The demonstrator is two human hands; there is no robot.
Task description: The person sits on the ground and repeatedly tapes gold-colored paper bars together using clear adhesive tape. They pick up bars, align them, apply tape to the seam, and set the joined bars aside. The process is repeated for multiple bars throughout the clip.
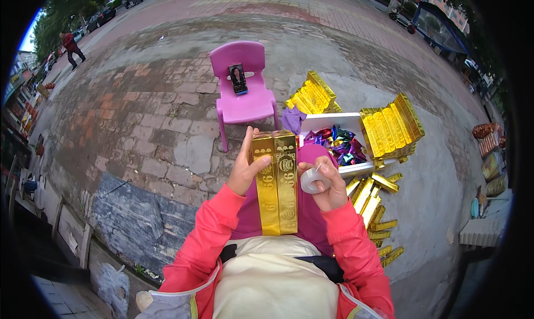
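Observation:
Two long, shiny gold foil bars (276, 191) with embossed patterns lie side by side across my lap. My left hand (242, 166) is closed on their left side, with the thumb over the top face near the far end. A roll of clear tape (313, 181) sits in the fingers of my right hand (334, 188), just right of the bars. Whether a strip of tape runs from the roll to the bars, I cannot make out. Beyond my right hand stands a white box (357, 169) holding crumpled foil pieces (340, 143) in red, blue, green and purple.
Stacked gold bars stand behind the box (312, 96) and on its right (389, 129). Loose gold bars (381, 225) lie on the ground at my right. A pink chair (245, 112) ahead carries a phone (238, 78). A dark board (139, 224) lies at left. Far left, a person (70, 47) walks.

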